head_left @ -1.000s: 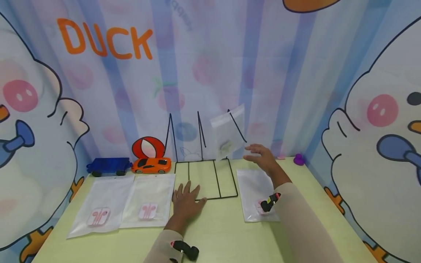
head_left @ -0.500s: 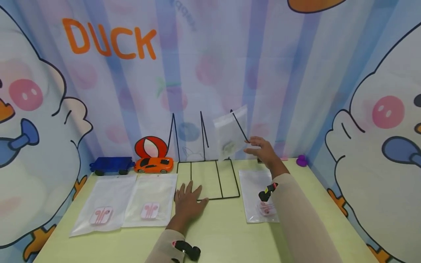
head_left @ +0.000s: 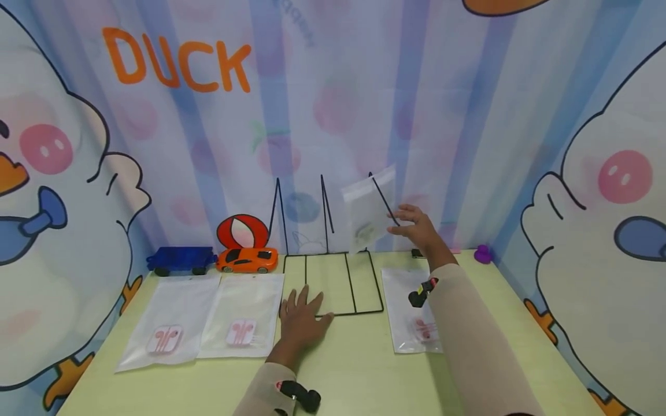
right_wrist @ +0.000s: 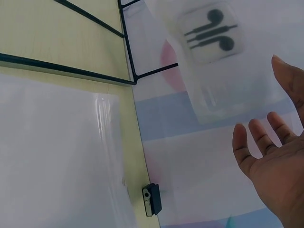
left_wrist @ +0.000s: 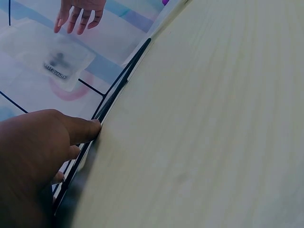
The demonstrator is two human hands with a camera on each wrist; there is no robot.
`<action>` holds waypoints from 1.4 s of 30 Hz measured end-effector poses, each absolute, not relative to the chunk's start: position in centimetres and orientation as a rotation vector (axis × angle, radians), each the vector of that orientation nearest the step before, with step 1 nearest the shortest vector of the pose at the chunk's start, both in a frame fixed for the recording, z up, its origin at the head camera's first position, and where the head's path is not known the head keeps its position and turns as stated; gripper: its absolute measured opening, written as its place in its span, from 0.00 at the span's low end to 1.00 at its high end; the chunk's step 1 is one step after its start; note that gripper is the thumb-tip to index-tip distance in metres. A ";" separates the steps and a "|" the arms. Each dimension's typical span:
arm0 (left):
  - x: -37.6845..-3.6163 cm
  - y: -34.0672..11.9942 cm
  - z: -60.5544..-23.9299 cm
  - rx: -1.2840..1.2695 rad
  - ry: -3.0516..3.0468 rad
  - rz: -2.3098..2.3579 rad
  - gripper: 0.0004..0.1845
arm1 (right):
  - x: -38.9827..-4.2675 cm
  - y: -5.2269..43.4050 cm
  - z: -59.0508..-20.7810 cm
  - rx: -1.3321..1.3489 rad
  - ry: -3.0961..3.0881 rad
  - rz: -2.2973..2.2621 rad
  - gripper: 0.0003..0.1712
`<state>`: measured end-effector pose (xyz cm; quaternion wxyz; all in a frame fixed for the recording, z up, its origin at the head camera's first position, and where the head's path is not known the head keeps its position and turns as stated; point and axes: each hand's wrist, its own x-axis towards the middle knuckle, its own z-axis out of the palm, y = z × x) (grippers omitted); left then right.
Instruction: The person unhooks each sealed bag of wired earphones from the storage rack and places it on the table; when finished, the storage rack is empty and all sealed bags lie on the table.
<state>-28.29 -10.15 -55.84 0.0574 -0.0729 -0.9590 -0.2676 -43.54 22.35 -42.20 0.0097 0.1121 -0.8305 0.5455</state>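
Observation:
My left hand [head_left: 302, 323] lies with spread fingers on the front edge of a black wire display rack [head_left: 376, 282]; in the left wrist view its thumb touches the front bar. From the rack's right hook hangs a frosted zip bag [head_left: 359, 211], tilted. Inside it, the right wrist view shows a boxed pair of earphones [right_wrist: 211, 31]. My right hand [head_left: 420, 228] is raised at the outer end of that hook. Its fingers are apart and relaxed, beside the bag with a gap between them in the right wrist view. The other two hooks [head_left: 330, 214] carry nothing.
Two zip bags with pink earphones [head_left: 165, 339] lie left of the rack. A third bag [head_left: 400, 289] lies at right, partly under my forearm. Behind stand a blue toy trailer [head_left: 181, 261], an orange toy car [head_left: 247, 261], a small black object [right_wrist: 152, 199] and a purple piece [head_left: 483, 254].
My right hand has risen slightly to the level of the hook's tip. The head view has shifted a little. My left hand and the hanging bag hold their places on the rack.

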 end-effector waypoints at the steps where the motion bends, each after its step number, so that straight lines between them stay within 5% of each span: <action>1: -28.3 -10.2 -55.9 -0.225 -2.901 -0.807 0.34 | -43.6 22.3 -42.1 0.354 -2.591 1.716 0.28; 23: -28.8 -10.4 -55.8 -0.205 -2.927 -0.743 0.33 | -44.1 21.6 -41.8 0.373 -2.629 1.687 0.27; 42: -28.6 -10.2 -56.1 -0.217 -2.911 -0.770 0.33 | -42.4 21.4 -45.7 0.305 -2.598 1.921 0.26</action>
